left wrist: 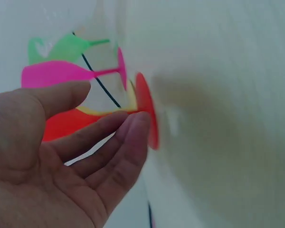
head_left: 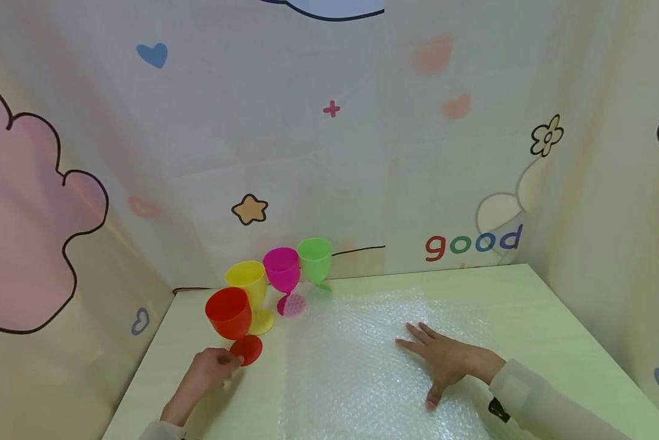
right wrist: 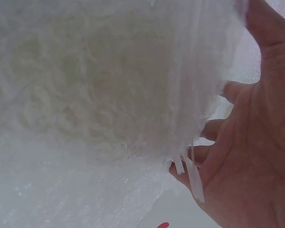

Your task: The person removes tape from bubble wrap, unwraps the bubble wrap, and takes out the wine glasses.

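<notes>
A red plastic goblet (head_left: 227, 313) stands at the left of the table, and my left hand (head_left: 211, 366) is at its round base (head_left: 247, 349). In the left wrist view the fingertips (left wrist: 141, 118) meet the red base, while the thumb (left wrist: 78, 95) stays apart from them. A sheet of clear bubble wrap (head_left: 351, 373) lies across the middle of the table. My right hand (head_left: 445, 360) rests on it with fingers spread. In the right wrist view, a wrap edge (right wrist: 190, 95) hides part of those fingers.
Behind the red goblet stand a yellow goblet (head_left: 249, 281), a magenta goblet (head_left: 282, 269) and a green goblet (head_left: 315, 260) in a slanting row. The wrap overlaps the magenta and green bases. A printed curtain (head_left: 362, 171) hangs behind the pale table (head_left: 549, 330).
</notes>
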`<action>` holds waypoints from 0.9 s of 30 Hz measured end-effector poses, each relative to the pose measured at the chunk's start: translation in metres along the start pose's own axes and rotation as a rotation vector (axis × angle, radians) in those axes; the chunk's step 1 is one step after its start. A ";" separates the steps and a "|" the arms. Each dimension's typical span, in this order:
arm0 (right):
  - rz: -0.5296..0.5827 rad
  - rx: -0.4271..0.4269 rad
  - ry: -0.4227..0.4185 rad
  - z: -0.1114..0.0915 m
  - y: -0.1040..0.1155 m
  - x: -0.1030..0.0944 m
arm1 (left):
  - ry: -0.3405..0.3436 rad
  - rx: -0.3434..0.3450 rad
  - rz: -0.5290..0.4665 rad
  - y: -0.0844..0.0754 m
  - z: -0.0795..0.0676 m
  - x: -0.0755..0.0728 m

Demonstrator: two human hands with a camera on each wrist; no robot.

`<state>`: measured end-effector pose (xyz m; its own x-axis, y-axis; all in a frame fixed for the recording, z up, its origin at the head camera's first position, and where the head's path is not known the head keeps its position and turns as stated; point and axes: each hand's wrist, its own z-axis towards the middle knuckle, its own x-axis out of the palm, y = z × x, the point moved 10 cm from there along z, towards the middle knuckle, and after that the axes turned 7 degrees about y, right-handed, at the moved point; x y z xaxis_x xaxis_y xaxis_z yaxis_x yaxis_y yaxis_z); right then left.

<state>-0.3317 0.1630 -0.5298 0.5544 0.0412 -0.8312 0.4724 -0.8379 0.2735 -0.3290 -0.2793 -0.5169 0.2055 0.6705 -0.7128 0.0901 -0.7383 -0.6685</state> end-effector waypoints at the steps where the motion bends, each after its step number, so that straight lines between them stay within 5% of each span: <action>1: 0.000 0.000 0.000 0.000 0.000 0.000 | 0.013 0.021 0.017 -0.007 -0.003 0.002; 7: 0.016 -0.002 -0.002 -0.001 0.000 0.000 | 0.002 0.142 0.109 -0.055 -0.016 0.007; 15: 0.027 -0.013 -0.014 -0.003 0.001 -0.003 | -0.110 0.231 0.021 -0.110 -0.034 -0.006; 20: 0.042 -0.021 -0.033 -0.006 0.003 -0.007 | -0.164 0.317 0.025 -0.136 -0.045 -0.016; 27: 0.039 -0.062 -0.073 -0.011 0.008 -0.013 | -0.188 0.461 0.093 -0.165 -0.052 -0.010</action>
<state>-0.3282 0.1616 -0.5115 0.5233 -0.0325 -0.8515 0.4939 -0.8028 0.3341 -0.2950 -0.1685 -0.3882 0.0093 0.6364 -0.7713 -0.3685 -0.7149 -0.5943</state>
